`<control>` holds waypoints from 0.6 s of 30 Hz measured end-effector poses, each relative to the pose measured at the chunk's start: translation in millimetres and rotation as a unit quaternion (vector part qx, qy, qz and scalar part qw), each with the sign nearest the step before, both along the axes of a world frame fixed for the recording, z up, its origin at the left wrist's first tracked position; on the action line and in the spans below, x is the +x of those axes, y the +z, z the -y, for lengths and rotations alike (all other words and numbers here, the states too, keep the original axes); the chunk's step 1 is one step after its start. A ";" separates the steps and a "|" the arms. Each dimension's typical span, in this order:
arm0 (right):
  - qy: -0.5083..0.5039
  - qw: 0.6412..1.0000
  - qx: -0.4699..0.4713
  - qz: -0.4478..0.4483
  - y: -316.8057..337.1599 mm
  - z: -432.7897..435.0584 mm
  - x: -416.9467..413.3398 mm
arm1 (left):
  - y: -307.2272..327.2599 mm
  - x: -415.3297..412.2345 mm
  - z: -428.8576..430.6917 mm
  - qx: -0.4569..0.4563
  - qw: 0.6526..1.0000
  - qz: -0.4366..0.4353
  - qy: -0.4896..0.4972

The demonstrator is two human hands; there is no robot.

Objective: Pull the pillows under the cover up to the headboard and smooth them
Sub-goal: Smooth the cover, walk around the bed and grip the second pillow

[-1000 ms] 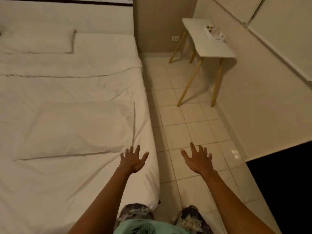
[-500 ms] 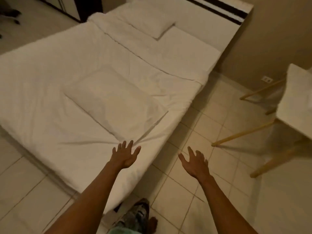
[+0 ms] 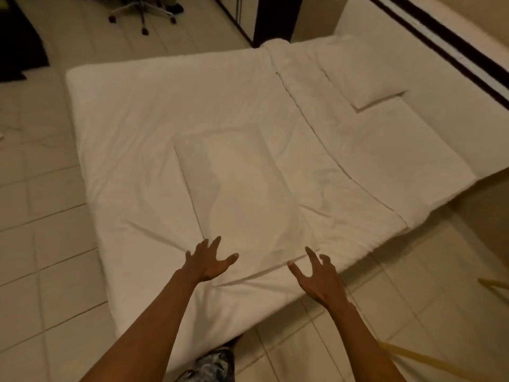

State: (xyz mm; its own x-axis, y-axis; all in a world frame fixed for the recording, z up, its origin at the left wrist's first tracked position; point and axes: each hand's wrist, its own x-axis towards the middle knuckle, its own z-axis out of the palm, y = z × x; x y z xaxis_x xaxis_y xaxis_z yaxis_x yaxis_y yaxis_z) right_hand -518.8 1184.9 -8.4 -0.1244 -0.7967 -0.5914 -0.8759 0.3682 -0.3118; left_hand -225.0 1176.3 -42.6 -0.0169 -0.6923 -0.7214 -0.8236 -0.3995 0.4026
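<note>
A white cover (image 3: 137, 139) lies over a low bed. Under it a pillow (image 3: 242, 186) shows as a raised rectangle in the middle of the bed, far from the headboard (image 3: 451, 51) at the upper right. A second pillow (image 3: 358, 78) lies uncovered by the headboard. My left hand (image 3: 208, 261) hovers over the cover at the raised pillow's near corner, fingers spread. Near the bed's edge my right hand (image 3: 316, 277) is also open, fingers curled, just right of that corner. Neither hand holds anything.
Tiled floor (image 3: 41, 271) surrounds the bed. An office chair base (image 3: 141, 15) stands at the top left, with a dark cabinet (image 3: 275, 20) behind the bed. Wooden table legs (image 3: 413, 359) cross the lower right corner.
My view has swung left toward the bed. Both hands have moved from beside the bed over its near edge, toward the covered pillow.
</note>
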 end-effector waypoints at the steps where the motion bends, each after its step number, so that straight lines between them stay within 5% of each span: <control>1: 0.011 1.000 -0.003 -0.004 0.3 17.0 -2.6 | -0.4 -0.3 9.5 0.002 1.000 0.001 0.006; 10: 0.150 0.989 -0.001 0.005 -33.9 196.4 -5.6 | -31.2 -0.9 123.4 -0.036 0.995 0.007 0.096; 18: 0.307 0.950 -0.024 0.053 -180.3 399.5 47.3 | -137.6 20.5 250.6 -0.109 0.988 0.065 0.088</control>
State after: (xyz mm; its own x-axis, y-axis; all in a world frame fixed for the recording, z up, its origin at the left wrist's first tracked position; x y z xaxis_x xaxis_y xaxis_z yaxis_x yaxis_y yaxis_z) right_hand -471.6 785.5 -188.6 0.4306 -0.7258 -0.5364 -0.8837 -0.2181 -0.4142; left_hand -204.4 925.8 -180.1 0.2009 -0.8154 -0.5429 -0.7993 -0.4569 0.3904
